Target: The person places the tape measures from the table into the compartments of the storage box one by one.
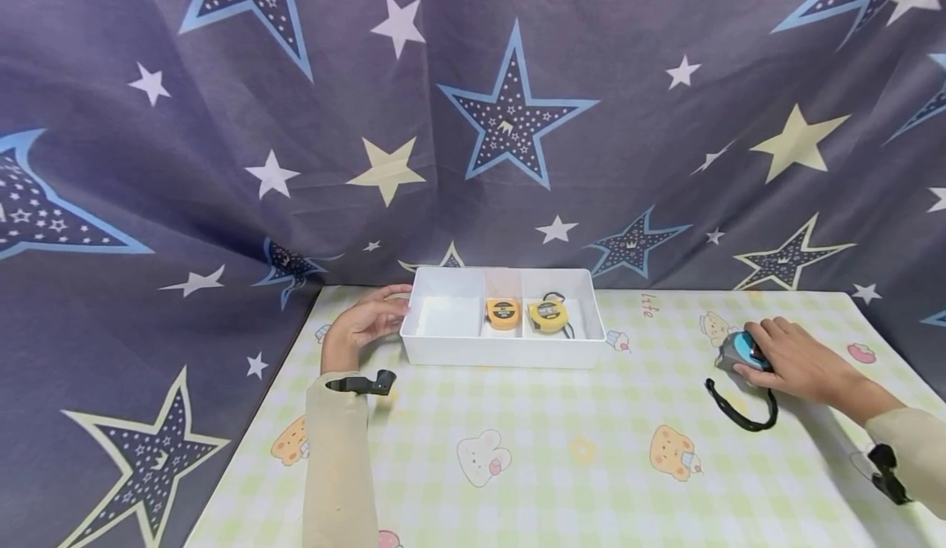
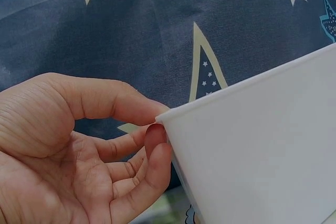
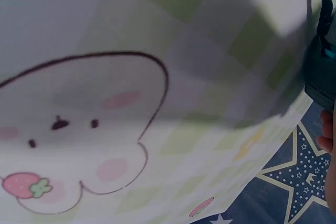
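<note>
A white divided box (image 1: 506, 352) stands toward the back of the table. My left hand (image 1: 374, 318) touches its left side from outside. In the left wrist view, the fingertips (image 2: 157, 139) meet the white wall below its rim, and no finger reaches inside. An orange-and-black tape measure (image 1: 503, 314) lies in the middle compartment, and a yellow tape measure (image 1: 548, 315) with a dark strap lies in the right one. At the table's right, my right hand (image 1: 794, 359) grips a grey-and-blue tape measure (image 1: 730, 352), partly covered by the fingers; its black strap (image 1: 746, 425) hangs toward me.
A pale green checked cloth with cartoon prints covers the table (image 1: 547, 425). Behind and to the left hangs a dark star-patterned curtain (image 1: 473, 227), close to the box's back. The box's left compartment (image 1: 449, 315) shows only its white floor.
</note>
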A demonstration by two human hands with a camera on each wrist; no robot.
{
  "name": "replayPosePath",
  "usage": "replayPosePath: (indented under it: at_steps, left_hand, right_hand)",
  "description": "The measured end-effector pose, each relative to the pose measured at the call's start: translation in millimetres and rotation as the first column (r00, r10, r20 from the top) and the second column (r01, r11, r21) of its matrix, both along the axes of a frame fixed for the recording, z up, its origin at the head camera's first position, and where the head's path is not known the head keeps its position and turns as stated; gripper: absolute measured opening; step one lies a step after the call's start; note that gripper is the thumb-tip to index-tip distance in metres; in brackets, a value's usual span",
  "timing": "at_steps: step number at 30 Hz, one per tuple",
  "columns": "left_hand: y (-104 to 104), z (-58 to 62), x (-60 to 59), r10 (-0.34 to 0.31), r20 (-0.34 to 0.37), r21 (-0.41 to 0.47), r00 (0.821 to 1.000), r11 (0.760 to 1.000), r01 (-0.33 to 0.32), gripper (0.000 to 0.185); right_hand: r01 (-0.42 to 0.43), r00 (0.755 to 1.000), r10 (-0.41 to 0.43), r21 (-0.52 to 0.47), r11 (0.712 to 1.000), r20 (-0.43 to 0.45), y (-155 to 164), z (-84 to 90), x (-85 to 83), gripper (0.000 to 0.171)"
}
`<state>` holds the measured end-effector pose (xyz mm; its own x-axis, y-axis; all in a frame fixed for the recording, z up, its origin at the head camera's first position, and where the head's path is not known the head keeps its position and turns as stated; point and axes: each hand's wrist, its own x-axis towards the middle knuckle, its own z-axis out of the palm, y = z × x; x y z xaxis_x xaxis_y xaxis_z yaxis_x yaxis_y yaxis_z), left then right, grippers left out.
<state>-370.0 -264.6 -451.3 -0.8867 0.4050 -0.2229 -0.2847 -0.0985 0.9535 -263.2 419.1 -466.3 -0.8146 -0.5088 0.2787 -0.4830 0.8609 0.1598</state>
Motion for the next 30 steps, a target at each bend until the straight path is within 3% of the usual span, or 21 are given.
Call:
replayPosePath:
  at_steps: [15, 30]
  left_hand:
    - [-2, -0.1, -2.0, -0.012, -0.011, 0.024, 1.000, 1.000, 0.012, 0.064]
    - [0, -3.0, -1.9, -0.014, 0.000, 0.058, 1.000, 0.998, 0.014, 0.062]
  right_hand:
    - [-0.080, 0.993, 0.080, 0.003, 0.997, -0.090, -22, 24.8, -21.8, 0.067]
    - [-0.132, 0.985, 0.131, 0.004, 0.991, -0.108, -53, 43.0, -28.1, 0.067]
